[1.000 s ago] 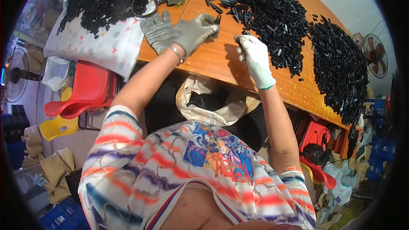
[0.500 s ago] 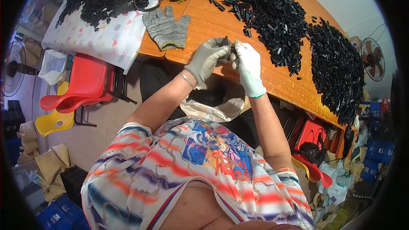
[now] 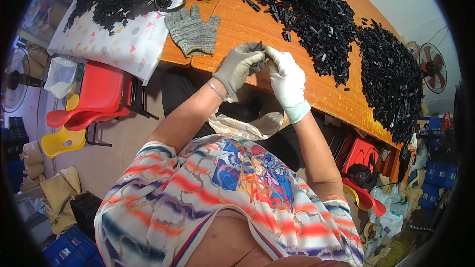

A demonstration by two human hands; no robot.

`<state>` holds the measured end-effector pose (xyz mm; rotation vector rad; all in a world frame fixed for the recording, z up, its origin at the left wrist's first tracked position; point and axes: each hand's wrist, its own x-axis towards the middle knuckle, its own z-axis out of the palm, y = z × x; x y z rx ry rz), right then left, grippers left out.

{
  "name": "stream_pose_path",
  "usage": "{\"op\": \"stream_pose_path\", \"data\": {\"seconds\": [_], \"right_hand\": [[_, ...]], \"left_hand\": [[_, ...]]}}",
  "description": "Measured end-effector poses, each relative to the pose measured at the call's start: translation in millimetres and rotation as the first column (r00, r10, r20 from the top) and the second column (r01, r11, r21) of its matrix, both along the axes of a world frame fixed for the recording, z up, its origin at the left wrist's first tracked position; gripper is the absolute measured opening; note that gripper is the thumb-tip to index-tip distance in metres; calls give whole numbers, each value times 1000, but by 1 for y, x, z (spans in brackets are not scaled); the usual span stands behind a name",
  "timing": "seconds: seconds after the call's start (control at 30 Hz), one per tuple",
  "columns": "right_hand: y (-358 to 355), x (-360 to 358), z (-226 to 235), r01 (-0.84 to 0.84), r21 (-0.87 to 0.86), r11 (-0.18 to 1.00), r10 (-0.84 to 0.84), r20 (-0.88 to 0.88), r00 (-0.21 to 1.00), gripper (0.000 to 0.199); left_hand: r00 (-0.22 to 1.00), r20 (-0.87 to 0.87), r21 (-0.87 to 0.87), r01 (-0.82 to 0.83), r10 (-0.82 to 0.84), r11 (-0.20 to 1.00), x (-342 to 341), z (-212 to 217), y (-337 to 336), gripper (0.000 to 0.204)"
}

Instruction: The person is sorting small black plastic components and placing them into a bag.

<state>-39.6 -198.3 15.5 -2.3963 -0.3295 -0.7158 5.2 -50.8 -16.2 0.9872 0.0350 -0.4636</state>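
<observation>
My left hand [image 3: 233, 70], in a grey work glove, is closed round a small black plastic piece [image 3: 260, 46] whose narrow tip pokes up past the fingers. Pinching at the same spot from the right is my right hand [image 3: 289, 81], in a white glove. Most of the piece is hidden by the fingers. Both hands are just over the near edge of the wooden table [image 3: 237, 28]. Below them an open whitish sack [image 3: 242, 127] sits at my lap, dark inside.
A large heap of black plastic pieces [image 3: 316, 24] covers the far right of the table, with another heap [image 3: 388, 79] beyond it. A spare grey glove [image 3: 194, 32] lies left. More black parts [image 3: 116, 5] rest on a patterned sheet [image 3: 111, 52]. Red chairs [image 3: 104, 91] stand left.
My right hand has turned, its fingers now reaching up and left against the tip of the piece. My left hand has shifted slightly and still grips it.
</observation>
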Motion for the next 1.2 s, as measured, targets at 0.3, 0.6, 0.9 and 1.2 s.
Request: {"op": "stream_pose_path", "data": {"seconds": [0.3, 0.6, 0.9, 1.2], "right_hand": [[-3, 8, -1, 25, -61, 998, -29, -70, 997, 21], [7, 19, 13, 198, 612, 765, 113, -430, 896, 22], [13, 22, 8, 174, 675, 717, 132, -376, 917, 23], [15, 18, 10, 146, 779, 610, 232, -352, 907, 24]], "left_hand": [[998, 21, -59, 67, -66, 996, -2, 0, 0, 24], [987, 138, -39, 87, -81, 995, -8, -4, -4, 29], [983, 166, 18, 71, -73, 997, -13, 4, -4, 22], [977, 208, 171, 21, -57, 985, -16, 14, -4, 26]]}}
